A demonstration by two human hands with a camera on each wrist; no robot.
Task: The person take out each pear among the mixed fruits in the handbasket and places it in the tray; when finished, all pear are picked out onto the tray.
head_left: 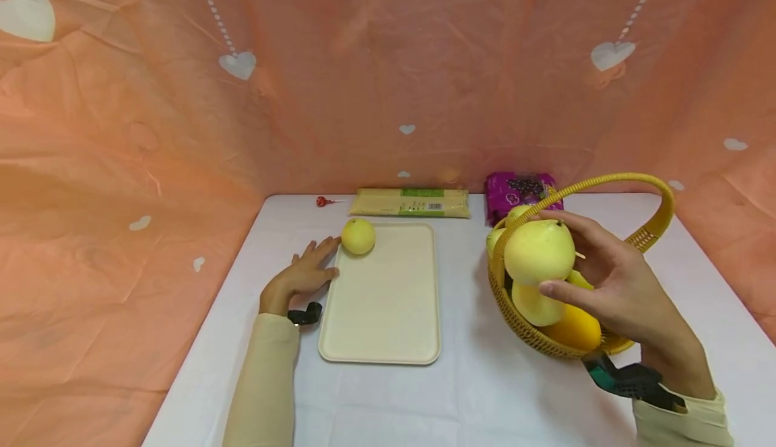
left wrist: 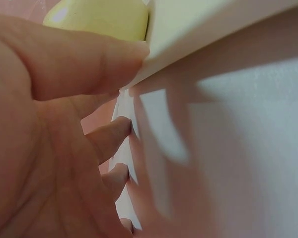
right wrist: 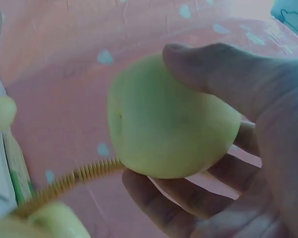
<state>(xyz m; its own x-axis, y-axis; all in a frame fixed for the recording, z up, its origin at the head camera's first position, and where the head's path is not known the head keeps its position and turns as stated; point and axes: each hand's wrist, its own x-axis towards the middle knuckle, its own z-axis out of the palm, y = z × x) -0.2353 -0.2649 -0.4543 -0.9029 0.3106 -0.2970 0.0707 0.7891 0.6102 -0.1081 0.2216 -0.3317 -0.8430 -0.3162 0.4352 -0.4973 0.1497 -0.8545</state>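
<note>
Looks like you're on the lifting step, your right hand (head_left: 630, 292) pinching a pear (head_left: 536, 255) over the basket (head_left: 515, 321) right of the tray (head_left: 388, 299), left hand (head_left: 306, 275) fingers spread at the tray's left edge, so next probably calls for clearing the handle (head_left: 630, 178).

both sleeves (head_left: 263, 380) are beige, both wrist cameras (head_left: 636, 381) mostly black.
</note>
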